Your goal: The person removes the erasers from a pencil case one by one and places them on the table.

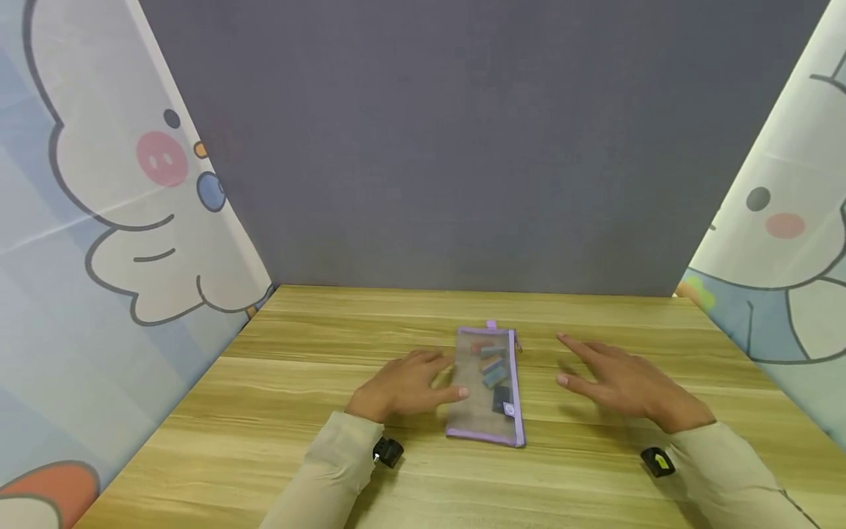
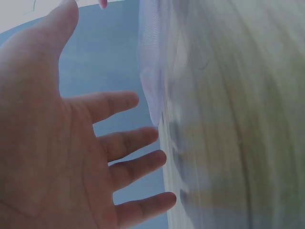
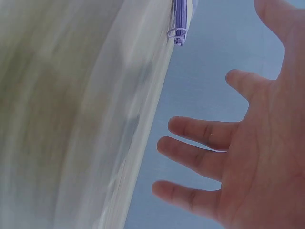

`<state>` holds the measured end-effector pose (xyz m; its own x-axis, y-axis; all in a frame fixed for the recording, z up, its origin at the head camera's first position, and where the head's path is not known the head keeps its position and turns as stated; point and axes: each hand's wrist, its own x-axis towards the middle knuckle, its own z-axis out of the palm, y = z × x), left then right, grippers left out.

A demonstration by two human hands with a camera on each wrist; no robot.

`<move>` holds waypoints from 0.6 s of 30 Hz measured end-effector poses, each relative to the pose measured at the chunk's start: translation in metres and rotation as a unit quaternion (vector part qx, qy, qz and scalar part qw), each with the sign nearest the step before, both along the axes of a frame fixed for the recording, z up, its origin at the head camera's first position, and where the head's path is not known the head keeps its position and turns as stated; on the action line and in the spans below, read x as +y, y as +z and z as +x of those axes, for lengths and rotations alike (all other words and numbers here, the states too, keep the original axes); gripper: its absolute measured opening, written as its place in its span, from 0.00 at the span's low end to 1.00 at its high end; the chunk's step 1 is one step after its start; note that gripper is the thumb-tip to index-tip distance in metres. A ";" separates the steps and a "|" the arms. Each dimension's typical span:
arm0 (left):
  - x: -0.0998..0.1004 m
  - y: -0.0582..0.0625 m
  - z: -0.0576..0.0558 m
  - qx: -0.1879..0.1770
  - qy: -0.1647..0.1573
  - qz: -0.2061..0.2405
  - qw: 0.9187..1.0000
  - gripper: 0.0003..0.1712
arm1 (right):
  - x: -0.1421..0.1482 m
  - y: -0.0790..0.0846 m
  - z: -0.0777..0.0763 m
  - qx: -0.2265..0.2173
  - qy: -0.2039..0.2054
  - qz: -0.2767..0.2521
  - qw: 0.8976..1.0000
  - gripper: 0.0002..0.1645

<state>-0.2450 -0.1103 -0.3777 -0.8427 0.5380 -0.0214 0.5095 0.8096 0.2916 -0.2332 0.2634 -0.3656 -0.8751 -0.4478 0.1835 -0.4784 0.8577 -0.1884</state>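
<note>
A mesh zipper pouch (image 1: 471, 415) with purple edging lies on the wooden table, its long zipper side to the right. Through the mesh show several small blue and reddish pieces and a dark square one. My left hand (image 1: 410, 383) is at the pouch's left edge, thumb over the mesh, fingers spread and holding nothing. In the left wrist view the pouch (image 2: 151, 57) rises past those fingertips. To the right of the pouch, apart from it, my right hand (image 1: 617, 378) hovers with fingers extended. The right wrist view shows the purple zipper end (image 3: 180, 24) beyond that hand (image 3: 257, 143).
The wooden table (image 1: 317, 330) runs back to a dark grey panel (image 1: 463, 147). Cartoon-printed cloths hang at the left (image 1: 99, 257) and right (image 1: 780, 257). A small black device (image 1: 388, 451) sits at the left wrist, another (image 1: 657, 462) at the right.
</note>
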 end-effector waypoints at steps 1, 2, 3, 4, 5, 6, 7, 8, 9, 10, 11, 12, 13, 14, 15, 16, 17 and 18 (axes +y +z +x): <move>0.001 0.000 0.000 0.000 -0.001 0.000 1.000 0.50 | 0.000 0.000 0.000 -0.002 -0.001 0.001 1.000 0.44; 0.001 -0.001 -0.001 -0.001 -0.001 -0.002 1.000 0.50 | -0.001 -0.001 0.000 -0.003 -0.003 0.002 1.000 0.44; 0.002 -0.002 -0.001 0.000 -0.002 -0.003 1.000 0.50 | -0.001 -0.001 0.000 -0.004 -0.004 0.003 1.000 0.44; 0.003 -0.002 -0.001 0.002 -0.002 -0.006 1.000 0.50 | -0.001 -0.002 -0.001 -0.003 -0.004 0.004 1.000 0.44; 0.004 -0.001 -0.001 0.002 -0.002 -0.007 1.000 0.50 | -0.002 -0.002 -0.001 -0.003 -0.005 0.005 1.000 0.44; 0.005 -0.002 -0.001 0.005 -0.003 -0.009 1.000 0.49 | -0.002 -0.002 -0.001 -0.002 -0.004 0.005 1.000 0.44; 0.005 -0.001 -0.001 0.006 -0.003 -0.011 1.000 0.49 | -0.002 -0.002 -0.001 -0.003 -0.004 0.004 1.000 0.44; 0.006 -0.002 -0.001 0.007 -0.003 -0.011 1.000 0.48 | -0.002 -0.003 -0.001 -0.001 -0.003 0.004 1.000 0.43; 0.007 -0.002 -0.001 0.008 -0.003 -0.012 1.000 0.48 | -0.002 -0.003 -0.002 0.000 -0.002 0.004 1.000 0.43; 0.008 -0.003 -0.001 0.009 -0.004 -0.012 1.000 0.48 | -0.003 -0.004 -0.002 0.000 -0.002 0.004 1.000 0.43; 0.009 -0.003 -0.001 0.010 -0.006 -0.011 1.000 0.47 | -0.003 -0.004 -0.002 0.000 -0.001 0.004 1.000 0.43; 0.009 -0.004 -0.001 0.012 -0.007 -0.011 1.000 0.47 | -0.003 -0.005 -0.002 0.000 0.000 0.004 1.000 0.43; 0.010 -0.004 -0.001 0.013 -0.009 -0.010 1.000 0.47 | -0.003 -0.006 -0.002 0.002 0.000 0.005 1.000 0.43; 0.010 -0.004 -0.001 0.014 -0.011 -0.009 1.000 0.47 | -0.004 -0.006 -0.002 0.004 0.000 0.007 1.000 0.43; 0.010 -0.005 -0.001 0.016 -0.013 -0.009 1.000 0.46 | -0.004 -0.007 -0.002 0.004 0.000 0.007 1.000 0.43; 0.011 -0.005 -0.001 0.017 -0.014 -0.009 1.000 0.46 | -0.005 -0.007 -0.002 0.004 0.000 0.007 1.000 0.43; 0.011 -0.005 -0.001 0.019 -0.015 -0.009 1.000 0.46 | -0.005 -0.007 -0.002 0.006 0.001 0.007 1.000 0.43; 0.011 -0.005 -0.001 0.021 -0.016 -0.010 1.000 0.46 | -0.006 -0.008 -0.002 0.008 0.002 0.008 1.000 0.42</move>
